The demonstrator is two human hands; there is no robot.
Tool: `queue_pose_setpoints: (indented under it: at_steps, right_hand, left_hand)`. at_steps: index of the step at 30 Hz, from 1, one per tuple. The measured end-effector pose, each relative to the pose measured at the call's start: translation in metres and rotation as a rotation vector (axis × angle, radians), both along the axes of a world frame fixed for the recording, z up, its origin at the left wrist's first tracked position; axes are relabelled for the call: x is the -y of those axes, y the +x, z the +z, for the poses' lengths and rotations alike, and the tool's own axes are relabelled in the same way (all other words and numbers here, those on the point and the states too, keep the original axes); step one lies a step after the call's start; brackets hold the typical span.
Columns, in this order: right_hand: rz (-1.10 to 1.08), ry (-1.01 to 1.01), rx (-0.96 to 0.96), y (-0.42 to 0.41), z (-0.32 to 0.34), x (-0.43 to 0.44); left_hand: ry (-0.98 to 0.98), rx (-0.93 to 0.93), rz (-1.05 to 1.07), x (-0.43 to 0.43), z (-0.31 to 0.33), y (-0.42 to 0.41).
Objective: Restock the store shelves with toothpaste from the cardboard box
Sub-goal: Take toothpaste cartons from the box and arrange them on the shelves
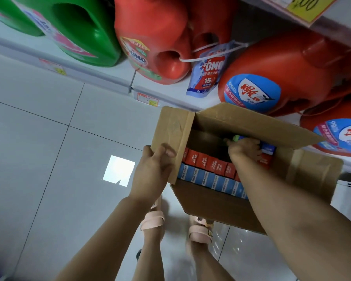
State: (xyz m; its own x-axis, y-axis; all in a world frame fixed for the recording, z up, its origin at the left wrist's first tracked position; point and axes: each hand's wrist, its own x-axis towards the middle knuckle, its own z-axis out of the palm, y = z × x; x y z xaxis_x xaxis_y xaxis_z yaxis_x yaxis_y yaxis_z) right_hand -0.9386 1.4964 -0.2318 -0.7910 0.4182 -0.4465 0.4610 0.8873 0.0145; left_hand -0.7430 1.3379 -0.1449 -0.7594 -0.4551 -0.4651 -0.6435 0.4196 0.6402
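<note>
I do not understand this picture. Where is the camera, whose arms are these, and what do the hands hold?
There is no machine: a person wears one camera on the head, and it looks down at their own arms. The left hand grips a flap of the open cardboard box. The right hand reaches inside and closes on a blue pack. Rows of red packs and blue packs fill the box. Behind it, detergent bottles stand on a shelf. Below is tiled floor.
</note>
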Motion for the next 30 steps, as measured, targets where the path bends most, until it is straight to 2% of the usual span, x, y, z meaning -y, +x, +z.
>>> queue_pose_setpoints:
  at_steps: [7,15,19,30]
  right_hand:
    - [0.084,-0.016,0.064,-0.002,-0.006,-0.006]
    - [0.180,-0.039,0.198,-0.007,0.034,-0.009]
    - [0.171,-0.072,0.239,-0.009,0.029,-0.005]
    - [0.024,-0.100,0.054,0.002,-0.008,-0.005]
  left_hand:
    - [0.018,0.007,0.018,-0.001,0.000,0.000]
    - [0.012,0.085,0.049,-0.007,0.026,-0.007]
    - [0.022,0.119,0.074,-0.008,0.026,-0.011]
    - [0.058,0.071,0.134,-0.006,0.007,-0.009]
